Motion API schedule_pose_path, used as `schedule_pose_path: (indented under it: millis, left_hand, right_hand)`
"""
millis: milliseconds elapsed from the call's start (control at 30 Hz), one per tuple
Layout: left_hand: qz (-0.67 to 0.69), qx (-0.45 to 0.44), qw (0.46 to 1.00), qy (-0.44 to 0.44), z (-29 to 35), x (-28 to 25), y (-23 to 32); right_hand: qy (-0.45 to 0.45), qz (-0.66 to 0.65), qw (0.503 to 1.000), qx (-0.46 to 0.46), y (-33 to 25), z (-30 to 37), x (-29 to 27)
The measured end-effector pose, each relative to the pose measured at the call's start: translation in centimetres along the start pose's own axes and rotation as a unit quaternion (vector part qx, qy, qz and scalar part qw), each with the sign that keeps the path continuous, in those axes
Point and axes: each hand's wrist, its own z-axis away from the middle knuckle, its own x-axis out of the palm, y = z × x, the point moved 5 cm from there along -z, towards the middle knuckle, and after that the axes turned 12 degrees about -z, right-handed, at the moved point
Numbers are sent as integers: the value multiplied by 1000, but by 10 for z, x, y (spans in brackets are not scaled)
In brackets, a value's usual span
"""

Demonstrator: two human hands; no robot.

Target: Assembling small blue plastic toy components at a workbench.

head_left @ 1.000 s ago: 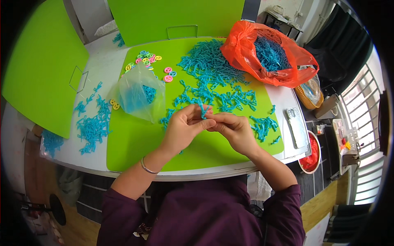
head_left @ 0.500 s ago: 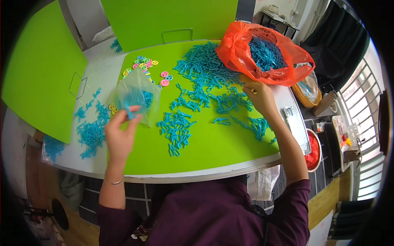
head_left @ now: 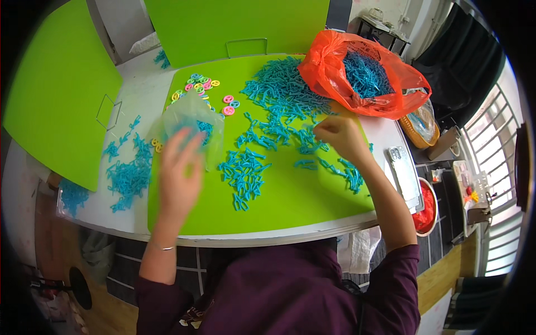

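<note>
My left hand [head_left: 181, 173] is over a clear plastic bag [head_left: 192, 109] on the left of the green board [head_left: 279, 215]. Motion blurs its fingers, which reach toward the bag; whether they hold anything is unclear. Small blue forked plastic pieces [head_left: 206, 131] show through the bag. On the right, my right hand [head_left: 341, 135] has its fingers curled together just above scattered blue pieces [head_left: 307, 139]; what they grip, if anything, is hidden. Between the hands lies a loose pile of blue pieces [head_left: 243, 174], with a larger heap [head_left: 287, 84] behind it.
An orange-red bag [head_left: 329, 67] full of blue pieces stands at the back right. Colourful rings [head_left: 198, 86] lie behind the clear bag. More blue pieces [head_left: 131, 176] sit on the white table at left, near an upright green panel [head_left: 61, 100]. A phone [head_left: 402, 170] rests at right.
My left hand has moved forward over the clear bag, and the blue piece at its fingertips no longer shows. My right hand has shifted left and slightly nearer, above the scattered pieces.
</note>
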Motion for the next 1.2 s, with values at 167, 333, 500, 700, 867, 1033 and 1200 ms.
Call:
schedule_pose_path:
  millis: [167, 333, 500, 700, 867, 1033, 1200]
  left_hand:
    - [85, 150, 984, -31, -19, 32, 104]
    - [108, 131, 984, -57, -24, 57, 109]
    - [309, -101, 926, -191, -16, 73, 78]
    - [640, -224, 670, -302, 4, 95, 75]
    - [714, -251, 547, -357, 15, 96, 88]
    - [729, -276, 500, -378, 17, 91, 94]
    - [734, -283, 485, -383, 20, 93, 95]
  right_hand:
    - [-106, -112, 988, -26, -42, 33, 28]
    - [-148, -277, 947, 62, -48, 35, 25]
    - [-146, 100, 983, -51, -29, 44, 11]
    - [-86, 194, 969, -129, -13, 57, 14]
    - [-80, -10, 997, 11, -33, 70, 12]
    - [94, -5, 955, -281, -74, 100, 19]
    - [127, 14, 939, -321, -80, 106, 30]
